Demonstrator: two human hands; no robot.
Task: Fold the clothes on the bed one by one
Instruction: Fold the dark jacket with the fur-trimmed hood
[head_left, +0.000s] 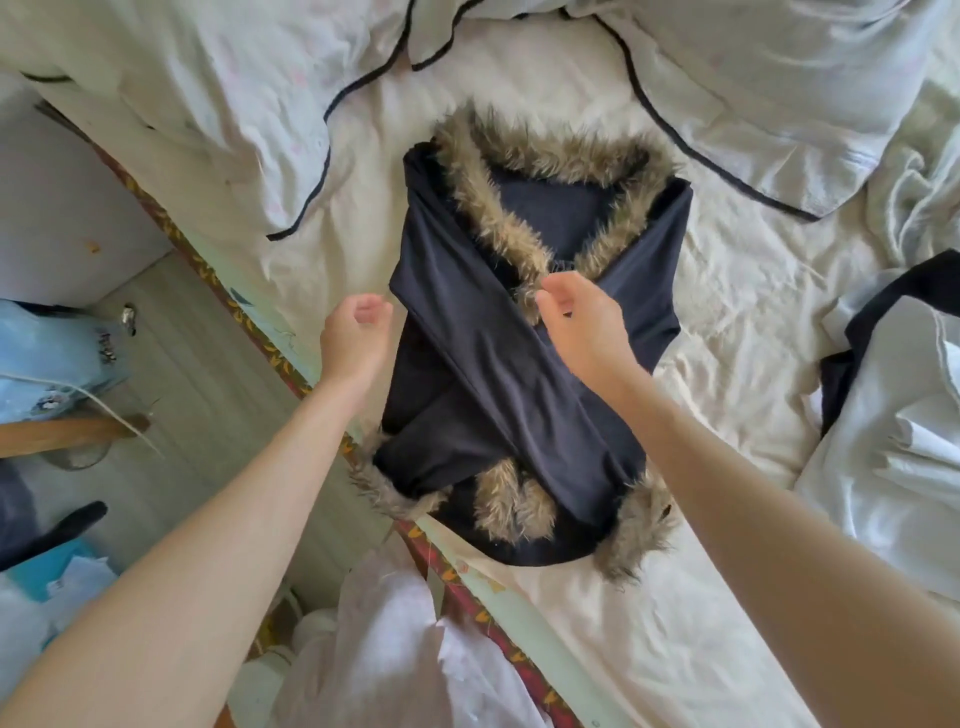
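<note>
A dark navy garment (524, 374) with brown fur trim at collar and cuffs lies flat on the cream bed sheet (727, 374). Both sleeves are crossed over its front in an X. My left hand (356, 332) hovers beside the garment's left edge, fingers loosely curled, holding nothing. My right hand (582, 317) is over the garment's middle near the fur collar's lower point, fingers relaxed; whether it touches the cloth is unclear.
A white duvet with dark piping (218, 119) is bunched at the back left, a pillow (779, 88) at the back right. White and dark clothes (893, 415) are heaped at the right. The bed edge (291, 364) runs diagonally; clutter fills the floor at the left.
</note>
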